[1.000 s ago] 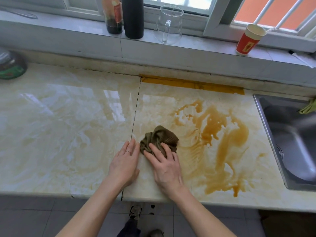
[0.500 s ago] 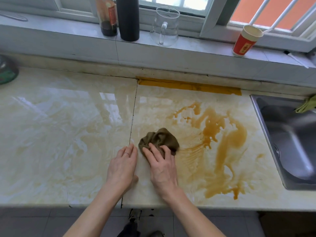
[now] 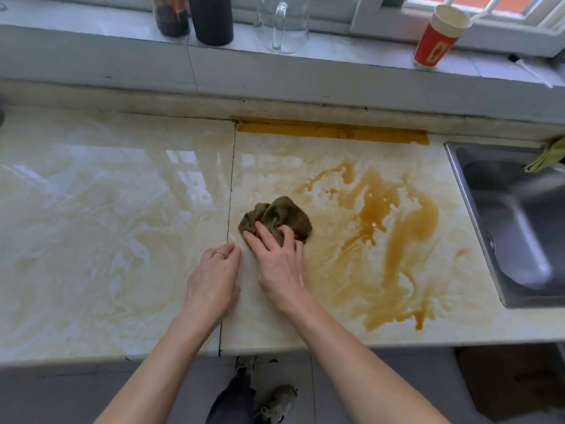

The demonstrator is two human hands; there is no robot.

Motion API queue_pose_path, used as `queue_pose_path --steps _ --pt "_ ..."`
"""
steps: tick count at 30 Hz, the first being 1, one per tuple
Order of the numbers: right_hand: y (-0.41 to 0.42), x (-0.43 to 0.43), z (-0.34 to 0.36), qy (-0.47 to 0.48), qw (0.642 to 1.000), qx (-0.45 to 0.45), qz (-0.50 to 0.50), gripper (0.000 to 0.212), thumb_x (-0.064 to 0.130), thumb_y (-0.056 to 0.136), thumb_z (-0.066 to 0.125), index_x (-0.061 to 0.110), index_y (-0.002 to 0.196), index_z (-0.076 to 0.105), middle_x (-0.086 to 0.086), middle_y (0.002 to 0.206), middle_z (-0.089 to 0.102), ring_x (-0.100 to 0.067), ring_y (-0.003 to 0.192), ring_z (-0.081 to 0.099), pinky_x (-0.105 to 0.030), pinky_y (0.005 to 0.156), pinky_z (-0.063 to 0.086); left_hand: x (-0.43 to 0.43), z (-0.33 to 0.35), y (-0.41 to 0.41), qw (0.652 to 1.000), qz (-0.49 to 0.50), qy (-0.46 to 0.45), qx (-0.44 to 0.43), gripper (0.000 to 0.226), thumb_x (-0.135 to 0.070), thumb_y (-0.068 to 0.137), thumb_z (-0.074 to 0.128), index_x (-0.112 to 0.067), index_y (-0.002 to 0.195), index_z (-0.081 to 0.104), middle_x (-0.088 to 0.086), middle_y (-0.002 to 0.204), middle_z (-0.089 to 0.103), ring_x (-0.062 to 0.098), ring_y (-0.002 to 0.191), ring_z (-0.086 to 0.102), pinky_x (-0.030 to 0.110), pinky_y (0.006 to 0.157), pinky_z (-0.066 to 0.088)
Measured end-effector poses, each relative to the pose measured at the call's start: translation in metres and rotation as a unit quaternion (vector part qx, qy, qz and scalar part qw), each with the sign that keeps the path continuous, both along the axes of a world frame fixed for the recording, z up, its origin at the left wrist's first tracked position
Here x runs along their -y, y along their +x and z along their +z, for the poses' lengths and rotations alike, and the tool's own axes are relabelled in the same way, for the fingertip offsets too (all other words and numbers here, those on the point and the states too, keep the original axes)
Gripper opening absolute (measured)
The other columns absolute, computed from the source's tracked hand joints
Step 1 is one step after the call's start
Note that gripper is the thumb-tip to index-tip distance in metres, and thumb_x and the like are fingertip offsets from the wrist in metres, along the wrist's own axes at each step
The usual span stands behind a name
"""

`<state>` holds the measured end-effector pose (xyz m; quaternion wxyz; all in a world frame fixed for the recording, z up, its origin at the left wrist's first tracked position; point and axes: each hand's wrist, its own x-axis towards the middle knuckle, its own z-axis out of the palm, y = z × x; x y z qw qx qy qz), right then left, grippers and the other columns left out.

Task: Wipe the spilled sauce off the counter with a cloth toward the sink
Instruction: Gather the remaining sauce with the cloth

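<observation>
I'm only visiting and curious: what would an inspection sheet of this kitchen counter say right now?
Surface: marble counter; brown sauce smeared over its right part.
Job's things: olive cloth bunched left of the sauce; steel sink at right.
Clutter: paper cup, glass jug, black flask, dark bottle on the sill; green rag at the sink's corner.
Hands: right hand grips the cloth; left hand rests on the counter beside it.
Cables: nothing seen.
Surroundings: window above; grey floor below.

A white window ledge [image 3: 91, 22] runs along the back, under a white window frame [image 3: 376, 16] (bright daylight comes in). The floor [image 3: 46, 399] has grey tiles.
</observation>
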<state>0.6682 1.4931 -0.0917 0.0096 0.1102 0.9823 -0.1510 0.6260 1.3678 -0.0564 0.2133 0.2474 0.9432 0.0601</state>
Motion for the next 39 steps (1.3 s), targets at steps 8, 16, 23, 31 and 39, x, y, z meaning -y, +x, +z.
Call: queue_pose_path --steps 8,16,23,31,39 --pt "-0.031 -0.089 0.006 0.003 0.981 0.014 -0.192 0.058 0.001 0.096 0.039 0.035 0.142 0.045 0.009 0.154 0.035 -0.03 0.129 0.027 -0.04 0.1 0.034 0.006 0.004 -0.01 1.0 -0.013 0.023 0.01 0.051 -0.023 0.09 0.053 -0.019 0.138 0.04 -0.005 0.149 0.035 0.02 0.131 0.038 0.031 0.096 0.043" --pt "-0.055 -0.037 -0.005 0.041 0.999 -0.017 -0.001 0.065 0.007 0.09 0.046 0.033 0.148 0.032 0.002 0.156 0.031 -0.035 0.128 0.031 -0.045 0.096 0.032 -0.023 0.009 -0.049 0.993 0.044 0.109 -0.032 0.046 -0.017 0.088 0.056 -0.014 0.133 0.046 0.003 0.134 0.052 0.026 0.119 0.05 0.035 0.089 0.044" --pt "-0.084 -0.105 0.012 0.075 0.974 0.074 -0.201 0.071 0.003 0.093 0.044 0.036 0.152 0.022 0.007 0.161 0.019 -0.031 0.135 0.021 -0.043 0.105 0.023 -0.048 0.011 -0.096 0.996 -0.007 0.084 -0.018 0.065 -0.021 0.09 0.058 -0.006 0.144 0.024 0.009 0.155 0.02 0.022 0.143 0.02 0.028 0.111 0.026" --pt "-0.108 -0.079 0.003 0.054 0.997 0.025 -0.055 0.063 0.013 0.094 0.049 0.042 0.147 0.031 0.01 0.157 0.027 -0.03 0.132 0.026 -0.043 0.102 0.024 -0.074 0.004 -0.125 0.998 -0.034 0.049 0.011 0.098 -0.033 0.086 0.065 -0.004 0.15 -0.003 0.012 0.159 -0.008 0.023 0.147 -0.003 0.029 0.118 0.004" --pt "-0.138 -0.08 0.013 0.054 0.99 0.04 -0.124 0.061 0.015 0.092 0.049 0.037 0.146 0.033 0.007 0.156 0.025 -0.032 0.125 0.026 -0.041 0.096 0.025 -0.085 -0.006 -0.134 0.998 -0.046 0.007 0.03 0.113 -0.044 0.08 0.07 -0.001 0.148 -0.009 0.014 0.157 -0.015 0.026 0.147 -0.007 0.033 0.12 0.007"
